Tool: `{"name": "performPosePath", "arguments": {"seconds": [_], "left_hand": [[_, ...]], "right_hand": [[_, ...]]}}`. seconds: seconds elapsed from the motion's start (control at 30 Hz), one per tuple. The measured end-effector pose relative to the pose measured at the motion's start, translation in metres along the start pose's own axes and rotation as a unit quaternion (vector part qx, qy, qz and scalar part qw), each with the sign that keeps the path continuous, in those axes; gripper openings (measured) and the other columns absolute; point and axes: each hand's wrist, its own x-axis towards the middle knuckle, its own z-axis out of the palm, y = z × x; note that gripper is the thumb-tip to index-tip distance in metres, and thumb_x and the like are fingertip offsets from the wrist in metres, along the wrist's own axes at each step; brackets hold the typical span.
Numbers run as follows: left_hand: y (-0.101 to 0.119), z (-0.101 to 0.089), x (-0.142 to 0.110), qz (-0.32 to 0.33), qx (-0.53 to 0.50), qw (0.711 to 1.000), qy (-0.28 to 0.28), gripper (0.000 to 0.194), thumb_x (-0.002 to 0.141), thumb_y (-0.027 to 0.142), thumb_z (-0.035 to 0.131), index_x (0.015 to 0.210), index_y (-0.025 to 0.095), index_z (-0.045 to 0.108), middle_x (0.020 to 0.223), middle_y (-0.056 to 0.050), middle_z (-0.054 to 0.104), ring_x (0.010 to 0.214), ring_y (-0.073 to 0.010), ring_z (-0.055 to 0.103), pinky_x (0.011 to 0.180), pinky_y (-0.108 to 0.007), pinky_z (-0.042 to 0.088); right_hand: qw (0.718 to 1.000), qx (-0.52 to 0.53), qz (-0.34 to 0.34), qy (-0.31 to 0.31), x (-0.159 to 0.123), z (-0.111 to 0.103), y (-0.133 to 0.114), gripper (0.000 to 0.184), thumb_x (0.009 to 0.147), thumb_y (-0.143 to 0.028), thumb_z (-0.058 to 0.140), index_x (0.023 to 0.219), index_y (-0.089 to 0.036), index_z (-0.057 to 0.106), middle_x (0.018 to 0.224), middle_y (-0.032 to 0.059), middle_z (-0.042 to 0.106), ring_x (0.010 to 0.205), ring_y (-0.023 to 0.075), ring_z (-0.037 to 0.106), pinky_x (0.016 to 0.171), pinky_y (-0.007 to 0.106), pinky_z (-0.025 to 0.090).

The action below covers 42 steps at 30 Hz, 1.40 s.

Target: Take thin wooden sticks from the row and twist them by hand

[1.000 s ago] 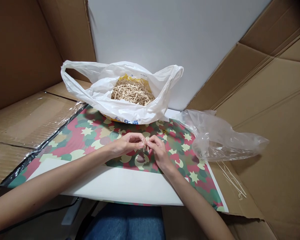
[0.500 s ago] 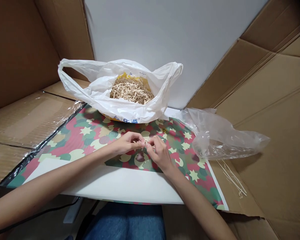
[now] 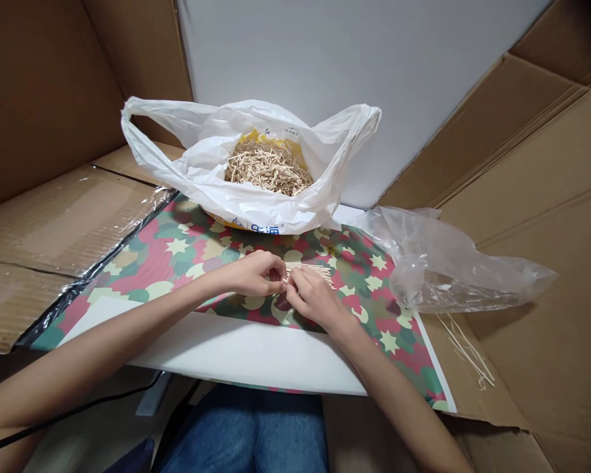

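Note:
My left hand [image 3: 252, 274] and my right hand [image 3: 313, 297] meet above a camouflage-patterned mat [image 3: 177, 263], their fingertips pinched together on a small bundle of thin wooden sticks [image 3: 310, 272]. The bundle fans out to the right of my fingers, and its held ends are hidden by them. Farther back, a white plastic bag [image 3: 177, 157] stands open at the mat's far edge. Inside it lies a heap of pale sticks or strands [image 3: 268, 169] with a yellow packet [image 3: 249, 136] beneath them.
A crumpled clear plastic bag [image 3: 448, 263] lies to the right, with loose thin sticks [image 3: 465, 351] on the cardboard below it. A white board [image 3: 217, 348] lies along the mat's near edge. Cardboard sheets and a white panel [image 3: 359, 85] surround the mat.
The sticks stood nearly upright between my fingers a second ago; now they lie sideways and fan out to the right. The view has also shifted slightly.

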Motion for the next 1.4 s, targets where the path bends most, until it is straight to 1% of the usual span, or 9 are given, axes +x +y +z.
{"name": "performPosePath", "arguments": {"seconds": [0.13,0.3,0.5,0.6,0.8,0.97,1.17,1.23,1.4], "left_hand": [[-0.002,0.0,0.001,-0.008,-0.014,1.0,-0.008,0.024,0.077,0.033,0.051,0.076,0.012,0.062,0.06,-0.001,0.058,0.053,-0.0105,0.045,0.049,-0.019,0.03],[-0.006,0.004,0.003,-0.015,-0.039,0.999,-0.011,0.023,0.078,0.032,0.048,0.077,0.012,0.059,0.061,0.0,0.055,0.054,-0.0103,0.044,0.049,-0.019,0.031],[-0.011,0.006,0.005,-0.041,-0.086,0.994,-0.05,0.024,0.076,0.034,0.05,0.071,0.012,0.057,0.059,0.002,0.049,0.054,-0.0096,0.039,0.05,-0.019,0.029],[-0.013,0.007,0.005,-0.047,-0.132,0.988,-0.058,0.026,0.076,0.036,0.052,0.07,0.011,0.058,0.059,0.002,0.048,0.054,-0.0093,0.039,0.051,-0.019,0.03],[-0.013,0.014,0.007,-0.008,-0.263,0.964,0.03,0.023,0.073,0.034,0.06,0.077,0.014,0.049,0.065,0.003,0.048,0.057,-0.0083,0.041,0.053,-0.018,0.033],[-0.008,0.017,0.005,0.023,-0.212,0.974,0.08,0.022,0.078,0.034,0.055,0.078,0.011,0.055,0.073,-0.001,0.055,0.062,-0.0099,0.048,0.059,-0.021,0.039],[-0.008,0.017,0.004,0.021,-0.207,0.977,0.053,0.022,0.074,0.033,0.059,0.079,0.012,0.057,0.073,-0.001,0.057,0.066,-0.0114,0.05,0.06,-0.02,0.039],[-0.009,0.017,0.005,0.001,-0.206,0.977,0.045,0.023,0.074,0.034,0.058,0.078,0.012,0.057,0.069,-0.001,0.055,0.063,-0.011,0.048,0.057,-0.02,0.037],[-0.004,0.01,0.002,-0.041,-0.192,0.98,-0.017,0.026,0.074,0.037,0.057,0.074,0.011,0.058,0.067,-0.001,0.054,0.06,-0.0107,0.045,0.054,-0.02,0.032]], "right_hand": [[1.0,-0.013,0.011,-0.005,-0.001,0.0,0.001,0.016,0.083,-0.013,0.034,0.073,-0.019,0.044,0.069,0.0037,0.052,0.067,0.0183,0.048,0.063,0.029,0.037],[0.995,-0.008,0.093,-0.045,0.001,-0.008,0.003,0.01,0.085,-0.025,0.043,0.078,-0.019,0.047,0.07,0.0027,0.054,0.07,0.0187,0.05,0.066,0.03,0.038],[0.996,0.062,0.057,-0.042,0.0,-0.008,0.004,0.011,0.084,-0.019,0.042,0.073,-0.019,0.045,0.069,0.0011,0.053,0.069,0.0163,0.049,0.066,0.028,0.037],[0.989,0.119,0.086,-0.034,-0.001,-0.006,0.003,0.013,0.083,-0.017,0.042,0.07,-0.02,0.042,0.068,-0.0008,0.05,0.064,0.0137,0.047,0.061,0.025,0.034],[0.952,0.244,0.182,-0.041,0.001,-0.012,0.004,0.016,0.082,-0.024,0.045,0.068,-0.02,0.04,0.063,-0.0044,0.048,0.058,0.011,0.045,0.055,0.022,0.031],[0.914,0.342,0.213,-0.045,0.001,-0.016,0.006,0.019,0.083,-0.032,0.046,0.068,-0.021,0.04,0.063,-0.0054,0.047,0.057,0.0105,0.045,0.054,0.022,0.031],[0.872,0.428,0.233,-0.039,0.002,-0.017,0.009,0.019,0.081,-0.032,0.049,0.068,-0.02,0.041,0.063,-0.0053,0.045,0.057,0.0103,0.045,0.053,0.022,0.034],[0.883,0.408,0.225,-0.048,0.002,-0.016,0.012,0.02,0.082,-0.034,0.049,0.068,-0.021,0.042,0.064,-0.0048,0.047,0.058,0.011,0.046,0.055,0.023,0.034],[0.973,0.203,0.112,-0.024,0.001,-0.016,0.012,0.012,0.083,-0.028,0.047,0.075,-0.021,0.047,0.077,0.0001,0.055,0.073,0.0158,0.047,0.067,0.028,0.035]]}}
